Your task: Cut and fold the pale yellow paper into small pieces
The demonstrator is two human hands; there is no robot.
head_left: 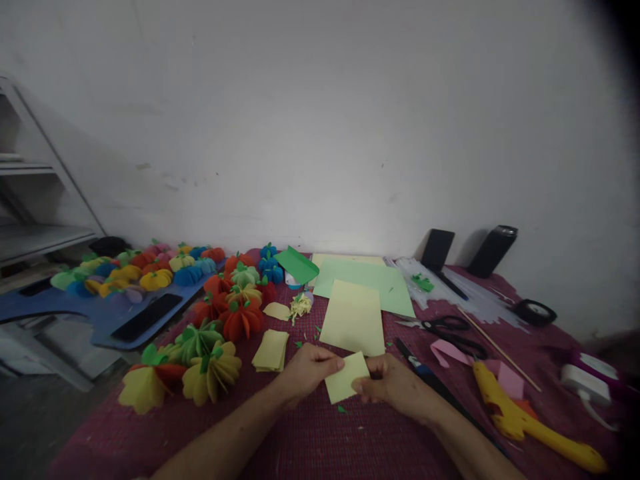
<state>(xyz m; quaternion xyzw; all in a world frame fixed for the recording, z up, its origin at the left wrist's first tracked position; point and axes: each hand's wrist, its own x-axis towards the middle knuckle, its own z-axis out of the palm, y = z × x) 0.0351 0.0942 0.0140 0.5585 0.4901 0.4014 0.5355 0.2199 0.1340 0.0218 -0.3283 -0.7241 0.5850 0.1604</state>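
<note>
A small pale yellow paper piece [345, 381] is held between both hands, tilted above the dark red tablecloth. My left hand [311, 373] pinches its upper left edge, thumb on top. On the other side, my right hand [387, 387] grips the right edge between thumb and fingers. Left of my left hand lies a stack of cut yellow paper pieces [271, 351]. Beyond my hands rests a larger yellow sheet [353, 317], partly over a light green sheet [395, 293]. A curled yellow piece [277, 311] and a heap of yellow scraps [301, 305] lie farther back.
Several paper pumpkins [243, 320] crowd the left side, more on a blue table [100, 313] with a phone [147, 317]. To the right are scissors [445, 327], a cutter knife [413, 357], a wooden stick [500, 350], a yellow glue gun [520, 417] and a tape roll [534, 311].
</note>
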